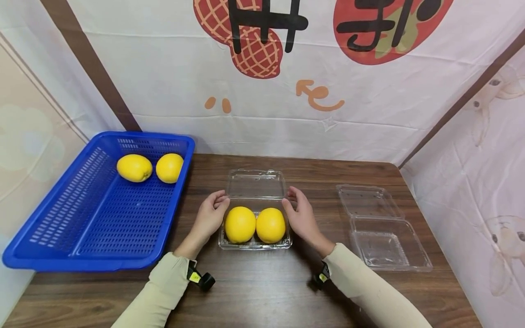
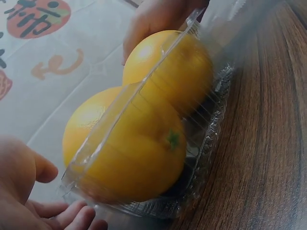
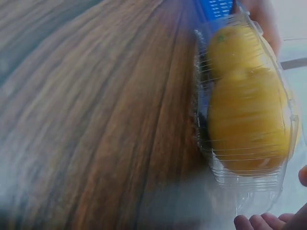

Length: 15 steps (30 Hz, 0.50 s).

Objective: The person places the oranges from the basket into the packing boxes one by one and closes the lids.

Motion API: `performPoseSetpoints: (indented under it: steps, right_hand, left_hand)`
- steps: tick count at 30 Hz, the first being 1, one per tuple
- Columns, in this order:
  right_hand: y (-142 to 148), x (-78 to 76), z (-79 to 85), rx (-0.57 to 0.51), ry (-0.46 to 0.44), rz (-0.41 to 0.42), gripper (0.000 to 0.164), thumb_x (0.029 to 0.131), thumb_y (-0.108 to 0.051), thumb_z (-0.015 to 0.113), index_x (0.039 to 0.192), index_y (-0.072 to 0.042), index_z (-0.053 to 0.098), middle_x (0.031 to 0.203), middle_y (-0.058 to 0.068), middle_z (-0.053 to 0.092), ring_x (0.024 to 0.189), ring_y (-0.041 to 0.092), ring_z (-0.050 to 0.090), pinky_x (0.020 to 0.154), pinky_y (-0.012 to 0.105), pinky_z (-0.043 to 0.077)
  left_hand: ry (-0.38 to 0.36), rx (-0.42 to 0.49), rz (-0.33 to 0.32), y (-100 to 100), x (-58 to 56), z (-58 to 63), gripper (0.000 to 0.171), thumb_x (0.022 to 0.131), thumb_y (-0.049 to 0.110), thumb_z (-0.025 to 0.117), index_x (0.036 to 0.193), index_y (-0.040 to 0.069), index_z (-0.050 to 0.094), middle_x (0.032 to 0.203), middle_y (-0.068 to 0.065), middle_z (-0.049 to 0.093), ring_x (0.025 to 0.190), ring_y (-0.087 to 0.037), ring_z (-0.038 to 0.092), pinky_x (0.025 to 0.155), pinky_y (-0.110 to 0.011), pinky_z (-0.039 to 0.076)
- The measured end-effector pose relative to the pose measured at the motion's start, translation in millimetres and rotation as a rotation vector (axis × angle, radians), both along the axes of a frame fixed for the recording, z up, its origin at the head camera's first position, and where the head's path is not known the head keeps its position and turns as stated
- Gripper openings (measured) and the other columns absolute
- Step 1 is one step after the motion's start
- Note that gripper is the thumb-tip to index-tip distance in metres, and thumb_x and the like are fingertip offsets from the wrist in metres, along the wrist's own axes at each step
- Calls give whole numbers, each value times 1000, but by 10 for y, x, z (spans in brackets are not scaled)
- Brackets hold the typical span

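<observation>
Two yellow-orange oranges (image 1: 240,225) sit side by side in a clear plastic clamshell box (image 1: 255,246). Its lid (image 1: 256,184) is folded open toward the far side. My left hand (image 1: 207,218) is at the box's left side, fingertips right by the hinge corner; in the left wrist view its thumb stands apart from its loosely bent fingers (image 2: 72,218). At the opposite corner, my right hand (image 1: 302,217) mirrors it, with fingertips beside the lid's edge. The right wrist view shows its fingers (image 3: 259,222) close to the box's end, the thumb apart.
On the left stands a blue perforated basket (image 1: 123,264) holding two more oranges (image 1: 134,168). A second clear clamshell box (image 1: 381,246) lies open on the right of the wooden table (image 1: 262,291). Behind the table hangs a printed cloth (image 1: 164,91).
</observation>
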State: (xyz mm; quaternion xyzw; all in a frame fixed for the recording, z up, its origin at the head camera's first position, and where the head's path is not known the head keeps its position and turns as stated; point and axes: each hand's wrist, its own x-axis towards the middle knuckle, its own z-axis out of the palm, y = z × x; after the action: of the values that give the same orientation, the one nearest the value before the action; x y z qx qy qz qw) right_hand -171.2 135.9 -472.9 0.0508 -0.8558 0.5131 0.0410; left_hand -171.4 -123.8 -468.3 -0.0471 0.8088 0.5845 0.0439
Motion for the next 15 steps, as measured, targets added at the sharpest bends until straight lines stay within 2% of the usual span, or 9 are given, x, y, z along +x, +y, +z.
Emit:
performPoseSetpoints:
  steps: [5, 8, 11, 15]
  right_hand:
    - [-28, -63, -17, -69, -96, -53, 49, 101, -9, 60, 143, 12, 45, 131, 27, 58, 121, 40, 58, 105, 51, 46]
    - [-34, -83, -26, -106, -196, -54, 50, 102, -11, 58, 144, 11, 44, 133, 27, 57, 122, 39, 57, 102, 49, 50]
    - [-26, -97, -38, -190, -274, -48, 50, 102, -12, 56, 145, 11, 44, 135, 29, 55, 121, 40, 57, 96, 46, 54]
    - [-6, -116, -68, -275, -311, -32, 47, 102, -9, 55, 143, 12, 46, 131, 29, 56, 119, 41, 58, 89, 41, 56]
  left_hand:
    - [-16, 31, 11, -7, -22, -15, 45, 106, 11, 50, 146, -9, 45, 136, -28, 56, 125, -37, 53, 108, -48, 43]
    - [-19, 48, 5, -7, -24, -27, 46, 105, 11, 53, 146, -9, 45, 136, -28, 56, 125, -37, 54, 108, -47, 43]
    - [-18, 58, 2, -11, -27, -41, 46, 104, 10, 54, 146, -9, 46, 136, -27, 56, 124, -36, 54, 108, -47, 43]
    - [-31, 73, -1, -24, -20, -46, 46, 105, 9, 54, 147, -8, 46, 138, -27, 56, 126, -36, 54, 108, -46, 43]
